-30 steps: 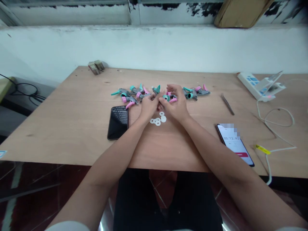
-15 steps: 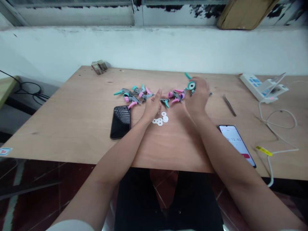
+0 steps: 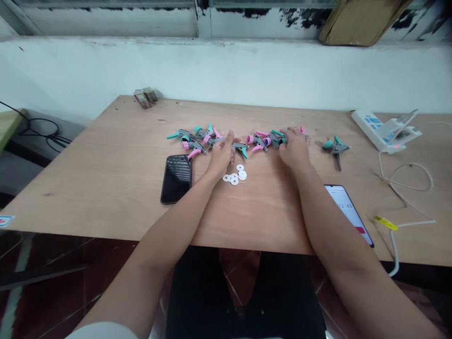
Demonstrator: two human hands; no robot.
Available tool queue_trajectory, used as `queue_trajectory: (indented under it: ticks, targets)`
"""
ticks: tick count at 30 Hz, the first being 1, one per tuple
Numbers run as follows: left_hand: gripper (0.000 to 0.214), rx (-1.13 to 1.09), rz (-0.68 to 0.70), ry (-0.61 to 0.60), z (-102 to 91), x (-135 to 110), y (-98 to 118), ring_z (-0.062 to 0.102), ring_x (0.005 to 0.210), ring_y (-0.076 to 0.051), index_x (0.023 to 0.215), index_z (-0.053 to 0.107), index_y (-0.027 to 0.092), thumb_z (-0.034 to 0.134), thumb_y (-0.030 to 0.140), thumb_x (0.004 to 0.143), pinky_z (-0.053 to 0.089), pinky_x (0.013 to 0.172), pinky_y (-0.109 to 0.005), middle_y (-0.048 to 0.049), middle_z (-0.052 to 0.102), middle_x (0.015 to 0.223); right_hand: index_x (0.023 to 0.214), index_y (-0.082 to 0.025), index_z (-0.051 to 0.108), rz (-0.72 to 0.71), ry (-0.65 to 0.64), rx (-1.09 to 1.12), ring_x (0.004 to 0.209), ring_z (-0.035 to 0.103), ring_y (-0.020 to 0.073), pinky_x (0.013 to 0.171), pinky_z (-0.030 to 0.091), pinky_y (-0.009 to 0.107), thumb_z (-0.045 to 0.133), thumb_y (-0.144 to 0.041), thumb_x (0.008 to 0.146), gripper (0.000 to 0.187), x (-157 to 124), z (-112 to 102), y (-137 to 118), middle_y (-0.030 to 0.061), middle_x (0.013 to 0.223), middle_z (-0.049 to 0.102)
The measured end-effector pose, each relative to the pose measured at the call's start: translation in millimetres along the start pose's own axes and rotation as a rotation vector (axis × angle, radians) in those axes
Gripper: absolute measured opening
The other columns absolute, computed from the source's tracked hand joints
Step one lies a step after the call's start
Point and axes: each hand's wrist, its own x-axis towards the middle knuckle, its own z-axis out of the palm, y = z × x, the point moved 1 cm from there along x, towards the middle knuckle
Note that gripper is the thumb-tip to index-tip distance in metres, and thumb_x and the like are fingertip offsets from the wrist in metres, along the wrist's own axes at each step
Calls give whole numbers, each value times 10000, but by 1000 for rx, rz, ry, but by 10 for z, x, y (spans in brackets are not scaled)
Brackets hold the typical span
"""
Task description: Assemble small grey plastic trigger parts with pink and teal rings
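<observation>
Several grey spray-trigger parts with teal and pink pieces lie in a row on the wooden table [image 3: 106, 179]. My left hand [image 3: 221, 155] rests beside the left cluster of parts [image 3: 197, 137], fingers loosely curled, thumb up, holding nothing I can see. My right hand [image 3: 294, 149] lies flat on the right cluster of parts [image 3: 264, 139], fingers spread over it. One teal-and-grey part [image 3: 334, 146] lies apart to the right, on the tweezers. Small white washers [image 3: 235, 175] sit between my wrists.
A black phone [image 3: 176, 178] lies left of my left arm. A lit phone [image 3: 348, 209] lies right of my right arm. A power strip [image 3: 374, 123] and white cable [image 3: 406, 188] occupy the right side. A small block [image 3: 145, 97] sits at the far left corner.
My right hand carried a teal-and-grey part to the right, set it down on the tweezers, then came back to the right cluster. My left hand stayed put.
</observation>
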Motion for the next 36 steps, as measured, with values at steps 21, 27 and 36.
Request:
queue_trajectory:
  ticks: [21,27,36]
  targets:
    - [583,-18,-2,0,-12,8,-28,411,416,-83,947,716,181,552,740,954,358,459,-228,62,435,496,1085,-110,767,148,228,214,1079,707,279,1089,498,482,384,-152,969,402,139,83,273,184,1109,778]
    - [526,27,62,-27,-18,35,-84,419,424,-63,955,706,172,636,693,934,354,445,-206,57,478,555,1447,-156,583,68,409,653,1029,775,224,940,629,416,428,-366,1049,475,163,107,44,157,1362,702]
    - [724,-74,251,-12,-19,84,-153,737,1050,-221,1482,519,309,755,632,879,633,836,-332,-97,690,1239,1236,-276,721,-287,29,886,1113,733,250,987,602,436,536,-496,1040,348,-343,238,-973,79,1227,757]
